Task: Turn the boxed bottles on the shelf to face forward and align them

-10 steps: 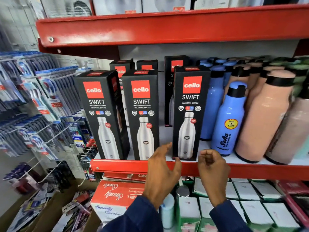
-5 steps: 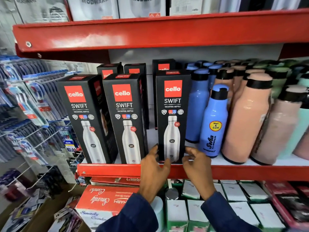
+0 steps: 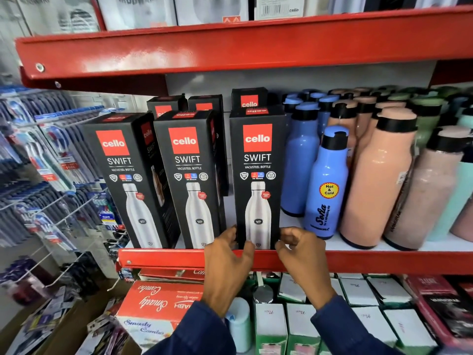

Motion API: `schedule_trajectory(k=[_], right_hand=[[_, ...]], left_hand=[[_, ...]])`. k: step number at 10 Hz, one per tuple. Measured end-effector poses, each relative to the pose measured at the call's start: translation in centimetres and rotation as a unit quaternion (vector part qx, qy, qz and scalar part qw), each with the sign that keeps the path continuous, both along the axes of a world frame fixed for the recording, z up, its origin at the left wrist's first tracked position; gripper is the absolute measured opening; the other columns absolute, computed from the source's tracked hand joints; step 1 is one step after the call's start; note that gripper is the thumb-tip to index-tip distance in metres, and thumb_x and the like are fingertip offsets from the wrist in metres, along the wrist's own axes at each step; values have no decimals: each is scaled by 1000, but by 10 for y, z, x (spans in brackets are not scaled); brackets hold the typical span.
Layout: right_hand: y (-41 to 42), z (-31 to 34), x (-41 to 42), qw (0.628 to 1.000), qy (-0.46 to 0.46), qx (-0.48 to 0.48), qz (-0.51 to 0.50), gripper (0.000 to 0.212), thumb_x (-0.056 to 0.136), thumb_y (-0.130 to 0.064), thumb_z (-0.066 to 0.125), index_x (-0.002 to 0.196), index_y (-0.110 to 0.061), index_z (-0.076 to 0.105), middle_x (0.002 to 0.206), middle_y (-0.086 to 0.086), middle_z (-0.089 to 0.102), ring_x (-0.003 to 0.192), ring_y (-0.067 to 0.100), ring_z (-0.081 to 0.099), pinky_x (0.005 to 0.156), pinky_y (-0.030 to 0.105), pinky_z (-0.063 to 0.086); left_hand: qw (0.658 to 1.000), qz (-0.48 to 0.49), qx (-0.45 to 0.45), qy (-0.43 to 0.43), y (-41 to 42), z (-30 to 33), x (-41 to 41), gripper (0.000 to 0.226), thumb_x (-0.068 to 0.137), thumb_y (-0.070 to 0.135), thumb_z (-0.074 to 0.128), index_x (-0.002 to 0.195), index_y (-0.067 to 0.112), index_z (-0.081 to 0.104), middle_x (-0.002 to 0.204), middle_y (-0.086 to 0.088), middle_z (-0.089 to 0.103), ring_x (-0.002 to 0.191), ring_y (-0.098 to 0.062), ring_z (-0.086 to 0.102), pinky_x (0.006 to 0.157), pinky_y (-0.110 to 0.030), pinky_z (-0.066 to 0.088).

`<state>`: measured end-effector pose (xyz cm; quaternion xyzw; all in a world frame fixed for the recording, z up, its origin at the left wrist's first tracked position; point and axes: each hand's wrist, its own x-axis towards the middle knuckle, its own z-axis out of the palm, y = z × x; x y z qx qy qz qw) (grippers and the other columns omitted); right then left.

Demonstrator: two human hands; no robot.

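Observation:
Three black boxed bottles stand at the front of the red shelf [image 3: 384, 260], printed fronts facing me: the left box [image 3: 128, 180], the middle box [image 3: 189, 175] and the right box [image 3: 257, 175]. More boxes [image 3: 249, 99] stand behind them. My left hand [image 3: 227, 254] grips the right box's lower left corner, thumb across its front. My right hand [image 3: 299, 247] pinches its lower right corner. The left box sits slightly angled, showing its right side.
Blue bottles [image 3: 326, 183] and peach bottles [image 3: 376, 180] crowd the shelf right of the boxes. Toothbrush packs [image 3: 51, 155] hang on hooks at the left. A red-and-white carton [image 3: 153, 303] and small white boxes [image 3: 358, 293] lie below. Another red shelf [image 3: 230, 44] hangs overhead.
Both hands rose from below the shelf edge and closed on the bottom corners of the right box. The view shifted closer to the shelf.

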<state>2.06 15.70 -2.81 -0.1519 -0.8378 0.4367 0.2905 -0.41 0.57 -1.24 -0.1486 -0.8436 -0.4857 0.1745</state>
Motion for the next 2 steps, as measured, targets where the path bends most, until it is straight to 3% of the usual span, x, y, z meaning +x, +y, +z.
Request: schedule_trajectory(k=[1,2], right_hand=[[1,1,-1,1000,-17,-15,10,25,76,-12,71,101,-12,73,87,-3,75,82,4,69,77,20,55],[3,5,0,999,-22,-37,8,27,77,-12,72,104,-13,73,90,-3,75,83,4,69,80,22,56]], left_hand=[[1000,-6,-16,-19,-3,0,-2,31,84,23,67,108,2,67,80,15,59,68,1,53,79,-18,49],[999,-1,-21,-29,-5,1,-4,47,86,27,66,127,4,61,110,-3,75,92,-9,67,88,-18,50]])
